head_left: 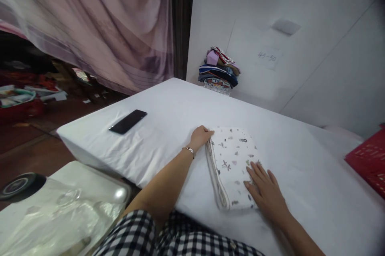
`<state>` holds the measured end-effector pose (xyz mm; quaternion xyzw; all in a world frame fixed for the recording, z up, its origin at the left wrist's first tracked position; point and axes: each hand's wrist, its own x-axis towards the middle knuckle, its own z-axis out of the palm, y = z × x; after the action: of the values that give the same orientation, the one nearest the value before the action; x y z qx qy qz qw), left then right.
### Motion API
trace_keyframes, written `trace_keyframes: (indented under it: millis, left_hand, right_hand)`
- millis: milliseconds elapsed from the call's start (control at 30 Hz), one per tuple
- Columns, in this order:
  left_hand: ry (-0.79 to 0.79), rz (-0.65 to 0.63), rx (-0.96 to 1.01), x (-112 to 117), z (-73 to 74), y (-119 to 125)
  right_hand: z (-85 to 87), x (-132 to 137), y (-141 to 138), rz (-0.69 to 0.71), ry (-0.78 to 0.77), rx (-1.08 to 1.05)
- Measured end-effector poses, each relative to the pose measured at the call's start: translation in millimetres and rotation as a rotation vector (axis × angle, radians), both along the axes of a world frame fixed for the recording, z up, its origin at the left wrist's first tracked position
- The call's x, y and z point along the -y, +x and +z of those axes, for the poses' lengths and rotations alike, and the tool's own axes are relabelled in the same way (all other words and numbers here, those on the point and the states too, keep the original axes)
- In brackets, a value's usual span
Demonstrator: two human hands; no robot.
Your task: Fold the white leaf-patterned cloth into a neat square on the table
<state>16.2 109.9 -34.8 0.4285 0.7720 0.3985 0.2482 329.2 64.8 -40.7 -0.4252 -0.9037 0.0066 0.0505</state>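
A folded white cloth [233,168] with a small leaf and sprig print lies on the white-covered table [168,115] in front of me. Its layered fold runs along the left side. My left hand [201,136] pinches the cloth's far left corner between thumb and fingers. Across its right edge rests my right hand [266,192], palm down with the fingers spread, partly on the print. The underside of the cloth and what lies beneath my right palm are hidden.
A black phone [128,121] lies at the table's left. Folded clothes [219,69] are stacked at the far edge by the wall. At right sits a red box-like object [368,160]. A white stool-like surface [99,184] with clear plastic [69,216] stands at lower left.
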Motion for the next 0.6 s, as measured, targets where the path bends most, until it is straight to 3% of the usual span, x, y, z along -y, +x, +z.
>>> trace_keyframes:
  millis: [300, 500, 600]
  left_hand:
    - [0.186, -0.025, 0.054, 3, 12.5, 0]
    - [0.029, 0.011, 0.117, 3, 7.8, -10]
    - [0.052, -0.029, 0.142, 3, 4.6, -10]
  right_hand:
    - [6.3, -1, 0, -0.010, -0.074, -0.033]
    - [8.9, -4, 2, -0.010, -0.139, -0.055]
    - [7.7, -2, 1, -0.014, -0.114, -0.059]
